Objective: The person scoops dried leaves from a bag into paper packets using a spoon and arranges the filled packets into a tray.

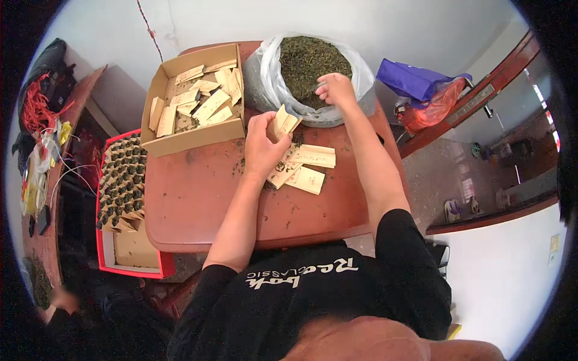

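A folded paper packet (283, 123) was held by the left hand (264, 147), its fingers and thumb clamped on the sides, above the near side of a clear plastic bag (264, 72). The right hand (337, 90) was held over dark dried leaves (310, 60) in that bag, its fingers curled; whether they were fully closed or anything was pinched cannot be told. Below the packet, flat paper pieces (313, 155) were overlapped on the red-brown table (198, 210), with leaf crumbs scattered around them. More paper pieces (212, 105) were heaped in a cardboard box (192, 139) left of the bag. Dark-topped paper packets (122, 180) were lined up in a red-rimmed box (167, 266) beside the table.
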A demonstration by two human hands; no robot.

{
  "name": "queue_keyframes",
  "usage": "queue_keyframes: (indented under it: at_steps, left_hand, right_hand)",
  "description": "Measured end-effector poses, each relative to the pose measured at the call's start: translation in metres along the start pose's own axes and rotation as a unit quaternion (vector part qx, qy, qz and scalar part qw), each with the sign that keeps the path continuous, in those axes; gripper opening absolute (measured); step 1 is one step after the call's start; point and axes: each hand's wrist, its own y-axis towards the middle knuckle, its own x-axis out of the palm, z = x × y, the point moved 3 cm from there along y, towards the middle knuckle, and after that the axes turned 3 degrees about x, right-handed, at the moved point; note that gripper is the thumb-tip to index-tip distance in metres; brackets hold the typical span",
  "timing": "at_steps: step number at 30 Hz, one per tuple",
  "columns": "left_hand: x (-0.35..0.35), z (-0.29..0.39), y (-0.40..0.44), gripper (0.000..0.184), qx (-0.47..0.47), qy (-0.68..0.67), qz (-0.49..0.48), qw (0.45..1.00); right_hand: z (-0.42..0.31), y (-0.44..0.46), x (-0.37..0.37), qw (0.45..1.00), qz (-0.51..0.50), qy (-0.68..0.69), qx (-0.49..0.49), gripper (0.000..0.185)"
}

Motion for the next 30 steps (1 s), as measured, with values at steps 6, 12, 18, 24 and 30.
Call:
queue_keyframes:
  at_steps: [6, 12, 18, 24, 30]
  left_hand:
    - [0.003, -0.003, 0.000, 0.047, -0.011, 0.004, -0.015, 1.000]
    - [0.003, -0.004, -0.001, 0.048, -0.013, 0.007, -0.012, 1.000]
    - [0.004, -0.005, -0.001, 0.048, -0.016, 0.020, -0.023, 0.999]
    - [0.003, -0.002, -0.002, 0.048, -0.007, 0.022, -0.016, 1.000]
    - [0.004, 0.000, -0.003, 0.045, -0.029, 0.024, -0.023, 0.999]
  right_hand:
    - [-0.019, -0.022, -0.021, 0.996, -0.032, 0.080, 0.001, 0.028]
    - [-0.036, -0.048, -0.027, 0.989, -0.094, 0.113, -0.004, 0.024]
    - [-0.044, -0.068, -0.018, 0.987, -0.124, 0.103, -0.005, 0.024]
    - [-0.053, -0.082, -0.009, 0.996, -0.085, 0.015, -0.024, 0.023]
    - [-0.071, -0.141, 0.022, 0.914, -0.004, -0.240, -0.328, 0.021]
